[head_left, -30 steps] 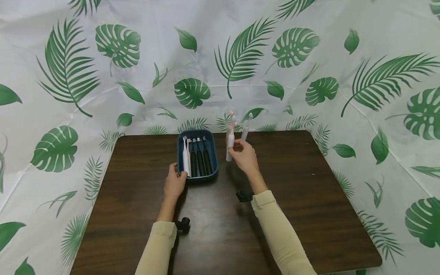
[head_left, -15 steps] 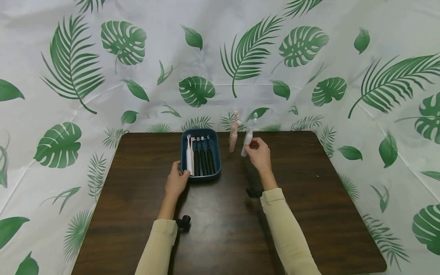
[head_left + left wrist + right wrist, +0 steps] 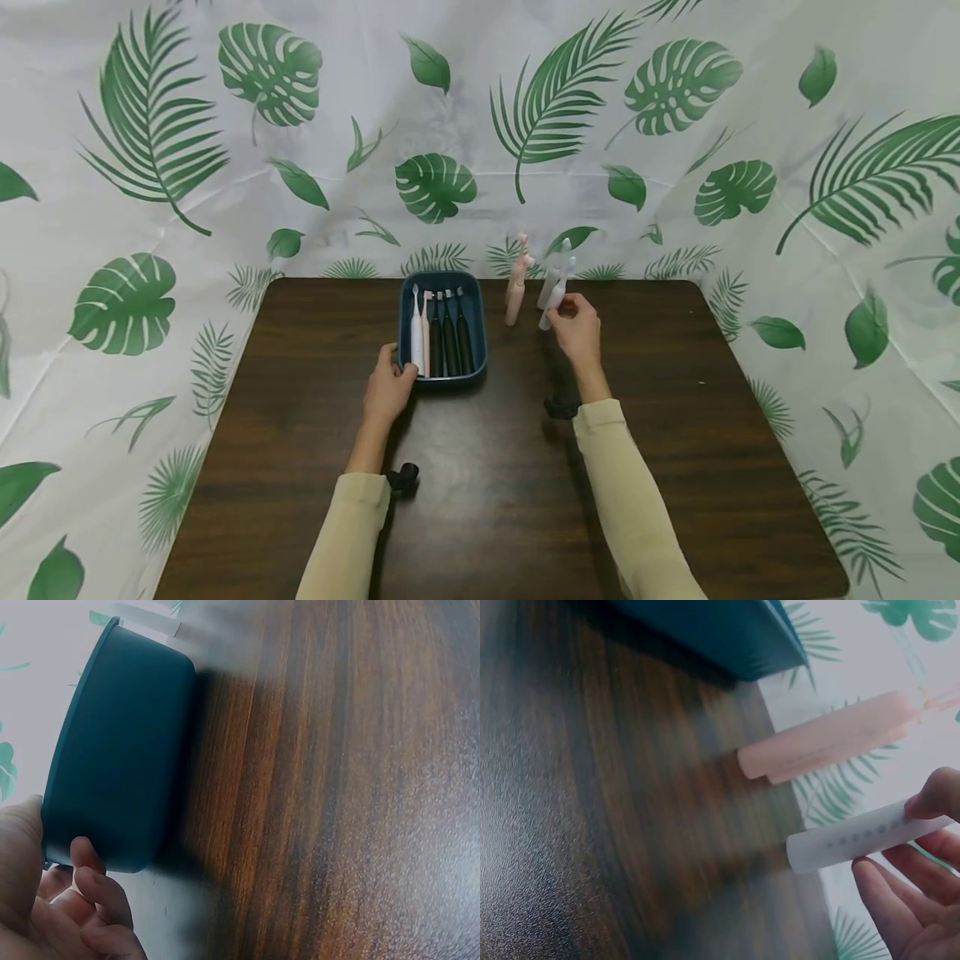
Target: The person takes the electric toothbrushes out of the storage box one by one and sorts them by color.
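With my left hand (image 3: 388, 392) I grip the near left corner of a dark blue bin (image 3: 483, 354), thumb at the rim and fingers against its outer wall in the left wrist view. Inside lie a white electric toothbrush (image 3: 417, 337), a slim pink one (image 3: 427, 343) and several black ones (image 3: 450, 343). My right hand (image 3: 582, 335) pinches a white electric toothbrush (image 3: 840, 841) between thumb and fingers, head up and its base close over the table. Another white toothbrush (image 3: 550, 285) stands just behind it.
Two pink electric toothbrushes (image 3: 515, 302) stand upright between the bin and my right hand, one behind the other. A dark wood table (image 3: 480, 500) lies under everything. The leaf-print backdrop (image 3: 337, 208) rises directly behind its far edge.
My right hand has carried the white toothbrush rightward, from in front of the pink toothbrushes to in front of the other white one. My left hand keeps its grip on the bin.
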A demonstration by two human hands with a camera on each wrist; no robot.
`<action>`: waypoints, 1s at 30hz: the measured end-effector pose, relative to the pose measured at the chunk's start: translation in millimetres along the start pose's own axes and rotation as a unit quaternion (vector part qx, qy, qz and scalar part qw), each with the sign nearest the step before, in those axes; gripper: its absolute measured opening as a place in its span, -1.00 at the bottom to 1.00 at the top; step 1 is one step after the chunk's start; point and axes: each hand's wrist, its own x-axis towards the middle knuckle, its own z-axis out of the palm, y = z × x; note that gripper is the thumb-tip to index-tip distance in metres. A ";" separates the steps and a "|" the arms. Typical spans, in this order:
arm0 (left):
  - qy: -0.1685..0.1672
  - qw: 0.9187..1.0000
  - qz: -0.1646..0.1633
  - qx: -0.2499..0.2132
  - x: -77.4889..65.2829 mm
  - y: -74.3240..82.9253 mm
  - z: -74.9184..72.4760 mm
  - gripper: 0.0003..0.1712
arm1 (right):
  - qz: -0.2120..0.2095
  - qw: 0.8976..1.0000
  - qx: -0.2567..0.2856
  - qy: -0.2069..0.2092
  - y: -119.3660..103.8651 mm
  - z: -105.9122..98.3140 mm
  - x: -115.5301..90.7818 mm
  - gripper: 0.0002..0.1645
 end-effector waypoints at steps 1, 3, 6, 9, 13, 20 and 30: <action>0.002 1.000 0.001 0.003 -1.2 0.6 -0.7 -0.30 | 0.001 1.000 0.002 -0.001 1.7 0.9 0.0 -0.60; -0.001 1.000 -0.004 0.006 -6.2 6.5 -3.3 -0.30 | 0.007 1.000 0.005 -0.001 5.7 2.6 -0.2 -0.59; -0.002 1.000 -0.004 0.011 -6.9 6.1 -2.3 -0.30 | 0.010 1.000 0.009 0.005 12.4 4.1 0.7 -0.60; 0.000 1.000 -0.006 0.005 -5.6 6.3 -0.6 -0.29 | 0.006 1.000 0.008 0.010 17.2 4.5 3.8 -0.60; 0.005 1.000 -0.005 -0.002 -6.4 6.8 0.1 -0.31 | -0.002 1.000 0.011 0.010 21.9 6.8 6.6 -0.59; 0.005 1.000 -0.003 -0.018 -5.9 5.3 -0.2 -0.33 | -0.011 1.000 0.028 0.009 25.7 13.3 11.3 -0.59; 0.007 0.999 0.007 -0.045 -7.2 5.2 -1.9 -0.34 | -0.012 0.999 0.026 0.017 25.0 18.8 17.4 -0.60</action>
